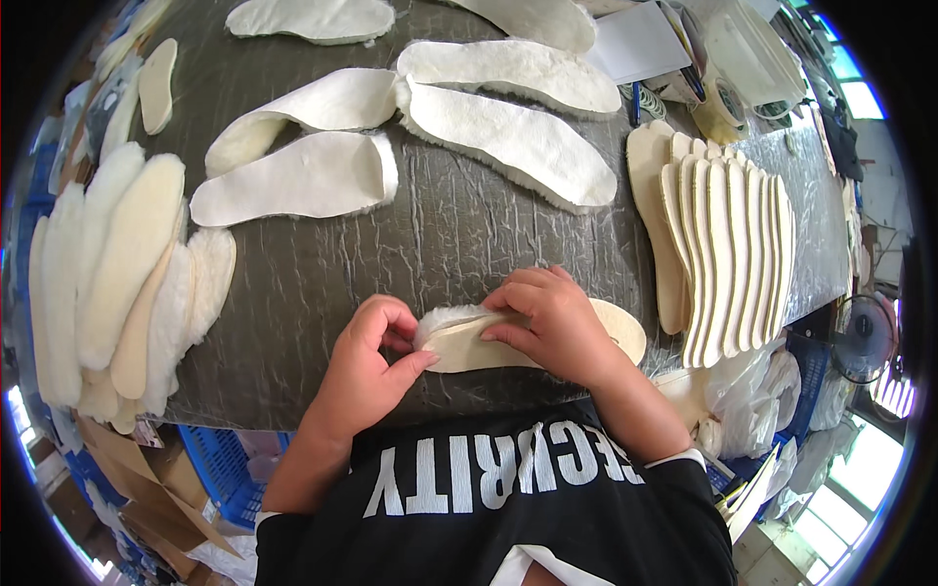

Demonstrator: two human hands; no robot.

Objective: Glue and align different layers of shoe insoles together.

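Across the chest of your black shirt [420, 547] runs one word in big white capital letters [487, 469], upside down to you.

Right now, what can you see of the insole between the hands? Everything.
The insole is long with rounded ends: a cream, felt-like face shows, with white fluffy pile along the far edge at its left end; whether the two are joined I can't tell. It lies crosswise near the near edge of the dark table. The left hand touches its left end; the right hand grips its far edge, hiding part of the middle.
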